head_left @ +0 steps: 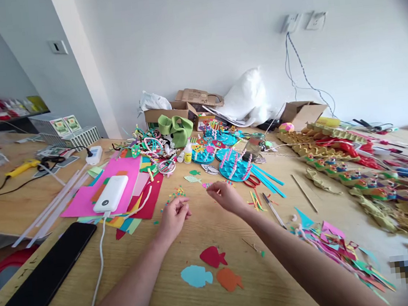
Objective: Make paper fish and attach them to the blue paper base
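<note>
Both my hands hover over the wooden table point(210, 219) near its middle. My left hand point(174, 216) has its fingers curled in a loose pinch, and I cannot make out anything in it. My right hand point(225, 195) is also curled, fingertips pinched by a small pink and blue bit point(207, 185) on the table. Tiny coloured scraps point(179, 192) lie just beyond the left hand. Closer to me lie three foam fish: red point(213, 256), light blue point(196, 276) and orange point(229, 279).
A black phone point(47, 273) and a white power bank point(111, 193) on pink paper point(99, 192) lie at left. Blue decorated discs point(235, 168), scissors point(253, 182), a glue bottle point(188, 153) and cardboard boxes point(178, 109) sit behind. Paper-craft strips point(364, 171) and scraps point(335, 246) crowd the right.
</note>
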`<state>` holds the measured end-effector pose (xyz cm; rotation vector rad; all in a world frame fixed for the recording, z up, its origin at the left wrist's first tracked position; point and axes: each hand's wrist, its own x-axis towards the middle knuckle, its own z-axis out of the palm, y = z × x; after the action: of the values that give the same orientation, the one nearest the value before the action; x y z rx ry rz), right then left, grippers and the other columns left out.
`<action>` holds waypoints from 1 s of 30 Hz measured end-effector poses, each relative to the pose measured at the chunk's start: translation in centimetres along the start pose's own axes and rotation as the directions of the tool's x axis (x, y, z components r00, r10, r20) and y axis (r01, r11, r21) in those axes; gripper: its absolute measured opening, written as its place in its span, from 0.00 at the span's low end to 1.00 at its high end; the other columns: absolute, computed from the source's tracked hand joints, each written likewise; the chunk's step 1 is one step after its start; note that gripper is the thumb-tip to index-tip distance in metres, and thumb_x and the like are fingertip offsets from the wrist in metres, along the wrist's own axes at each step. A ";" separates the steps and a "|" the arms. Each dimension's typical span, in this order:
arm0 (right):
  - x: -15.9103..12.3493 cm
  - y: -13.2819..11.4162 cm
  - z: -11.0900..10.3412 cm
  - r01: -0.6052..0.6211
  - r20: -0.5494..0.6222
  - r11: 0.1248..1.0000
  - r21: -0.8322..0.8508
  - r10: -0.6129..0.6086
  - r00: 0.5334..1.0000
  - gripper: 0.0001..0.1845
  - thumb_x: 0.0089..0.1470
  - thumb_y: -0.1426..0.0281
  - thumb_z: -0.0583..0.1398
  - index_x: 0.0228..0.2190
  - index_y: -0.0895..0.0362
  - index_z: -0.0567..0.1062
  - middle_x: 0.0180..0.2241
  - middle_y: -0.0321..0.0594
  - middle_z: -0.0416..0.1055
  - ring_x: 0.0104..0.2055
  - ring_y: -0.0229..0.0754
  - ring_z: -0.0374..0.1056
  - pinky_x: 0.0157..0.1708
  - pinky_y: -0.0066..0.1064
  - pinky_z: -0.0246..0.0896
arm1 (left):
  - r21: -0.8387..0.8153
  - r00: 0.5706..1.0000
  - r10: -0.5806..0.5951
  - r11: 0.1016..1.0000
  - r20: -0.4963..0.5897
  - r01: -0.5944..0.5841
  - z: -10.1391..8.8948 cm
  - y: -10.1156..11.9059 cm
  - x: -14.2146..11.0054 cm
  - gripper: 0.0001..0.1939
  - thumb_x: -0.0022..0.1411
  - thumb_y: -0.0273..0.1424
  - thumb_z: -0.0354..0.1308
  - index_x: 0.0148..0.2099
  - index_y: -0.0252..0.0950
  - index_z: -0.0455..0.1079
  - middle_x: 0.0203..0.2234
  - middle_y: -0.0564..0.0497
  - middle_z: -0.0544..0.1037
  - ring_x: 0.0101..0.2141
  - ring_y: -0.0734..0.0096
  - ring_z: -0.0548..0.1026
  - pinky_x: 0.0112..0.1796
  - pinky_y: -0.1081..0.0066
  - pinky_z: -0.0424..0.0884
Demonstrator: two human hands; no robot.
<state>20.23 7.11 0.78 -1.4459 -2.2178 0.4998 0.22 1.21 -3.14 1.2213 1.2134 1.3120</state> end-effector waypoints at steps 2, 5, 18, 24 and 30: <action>3.9 0.9 0.2 -0.201 0.021 0.978 -0.063 0.203 0.979 0.09 0.56 0.70 0.57 0.34 0.58 0.77 0.35 0.41 0.76 0.36 0.39 0.70 0.34 0.26 0.60 | 0.022 1.000 0.016 1.000 0.000 -0.016 0.0 0.0 0.0 0.17 0.52 0.38 0.58 0.40 0.32 0.71 0.18 0.53 0.74 0.22 0.72 0.73 0.24 0.73 0.70; 8.3 1.8 0.9 -0.290 0.023 0.950 -0.118 0.295 0.955 0.09 0.54 0.68 0.59 0.33 0.59 0.78 0.36 0.44 0.77 0.37 0.41 0.71 0.31 0.26 0.58 | 0.048 1.000 0.029 0.998 0.003 -0.030 -0.1 0.0 0.0 0.16 0.53 0.37 0.57 0.41 0.32 0.71 0.19 0.53 0.74 0.23 0.71 0.74 0.25 0.72 0.71; 10.3 1.2 2.2 -0.247 0.080 0.960 -0.133 0.259 0.963 0.07 0.49 0.70 0.61 0.23 0.59 0.75 0.24 0.39 0.74 0.28 0.39 0.68 0.24 0.25 0.52 | 0.163 0.992 0.096 0.983 -0.086 -0.081 -1.0 -1.2 0.8 0.12 0.56 0.32 0.56 0.43 0.34 0.71 0.20 0.51 0.75 0.24 0.70 0.75 0.25 0.73 0.71; 5.1 -0.9 0.9 -0.080 -0.020 0.995 -0.055 0.079 0.997 0.05 0.54 0.71 0.58 0.28 0.58 0.72 0.29 0.39 0.72 0.32 0.38 0.66 0.31 0.27 0.56 | 0.048 0.964 0.075 0.997 -0.255 -0.065 -2.0 0.3 1.0 0.18 0.55 0.34 0.57 0.47 0.32 0.69 0.23 0.52 0.76 0.20 0.75 0.72 0.23 0.76 0.69; -2.9 -3.1 1.7 0.579 -0.035 0.764 -0.284 -0.612 0.790 0.10 0.62 0.72 0.51 0.30 0.59 0.69 0.30 0.45 0.68 0.36 0.43 0.59 0.37 0.34 0.54 | 0.016 0.944 0.086 0.996 -0.318 -0.085 -2.2 0.7 0.9 0.18 0.56 0.33 0.56 0.49 0.32 0.68 0.23 0.53 0.76 0.20 0.77 0.72 0.22 0.77 0.68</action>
<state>18.01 3.19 0.53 -0.7518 -2.5296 -0.1045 -2.08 1.93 -2.37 1.1010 1.3993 1.6192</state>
